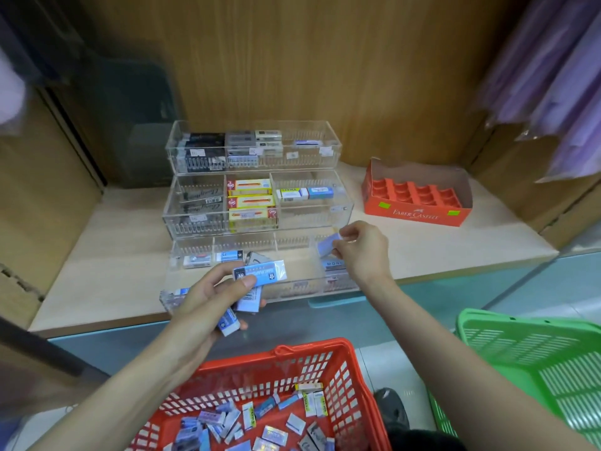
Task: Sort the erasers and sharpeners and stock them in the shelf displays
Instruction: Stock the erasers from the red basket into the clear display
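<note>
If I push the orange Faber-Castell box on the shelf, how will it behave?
The orange Faber-Castell box looks like thin cardboard with empty pockets, so probably light and easy to slide. Its walls may bend if squeezed. Low and wide, it seems unlikely to tip.

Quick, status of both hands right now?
Left hand: grips several blue erasers.
Right hand: pinches one pale eraser above the bottom tray.

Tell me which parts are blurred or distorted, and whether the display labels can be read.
Head view: the wide lens splays the sides of the shelf board; the purple packets are smeared; the right hand and its pale eraser are blurred; the left hand holds sharper blue erasers; labels on the acrylic display are unreadable.
</note>
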Demonstrator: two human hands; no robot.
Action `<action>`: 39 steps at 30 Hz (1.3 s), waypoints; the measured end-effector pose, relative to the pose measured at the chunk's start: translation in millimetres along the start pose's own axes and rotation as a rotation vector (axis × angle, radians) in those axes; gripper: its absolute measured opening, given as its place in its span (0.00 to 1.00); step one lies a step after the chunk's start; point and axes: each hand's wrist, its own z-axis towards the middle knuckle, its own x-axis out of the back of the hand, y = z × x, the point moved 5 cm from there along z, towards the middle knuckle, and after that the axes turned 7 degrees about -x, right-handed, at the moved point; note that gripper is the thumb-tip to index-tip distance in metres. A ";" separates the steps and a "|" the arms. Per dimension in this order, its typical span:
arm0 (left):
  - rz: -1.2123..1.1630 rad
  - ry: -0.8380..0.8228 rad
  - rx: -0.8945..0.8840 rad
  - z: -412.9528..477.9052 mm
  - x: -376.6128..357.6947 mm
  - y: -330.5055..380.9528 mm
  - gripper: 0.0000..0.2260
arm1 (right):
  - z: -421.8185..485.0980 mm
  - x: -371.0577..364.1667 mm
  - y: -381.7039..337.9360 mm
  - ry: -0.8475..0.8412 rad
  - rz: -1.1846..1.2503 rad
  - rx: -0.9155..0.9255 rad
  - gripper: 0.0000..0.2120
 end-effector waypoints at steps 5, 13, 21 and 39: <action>-0.002 -0.010 0.007 -1.3 1.1 1.1 0.20 | -4.3 -8.4 -9.9 -0.038 -0.203 0.088 0.10; -0.002 -0.013 0.006 -1.8 3.0 2.3 0.22 | 0.0 -4.8 -18.8 -0.129 -0.952 0.336 0.14; -0.023 0.007 0.019 -6.3 12.3 4.5 0.25 | -18.8 21.4 -10.3 -0.022 -0.319 0.253 0.14; -0.040 -0.044 0.000 -38.1 27.1 23.3 0.26 | -150.3 -35.8 -58.2 -0.815 0.912 -0.246 0.13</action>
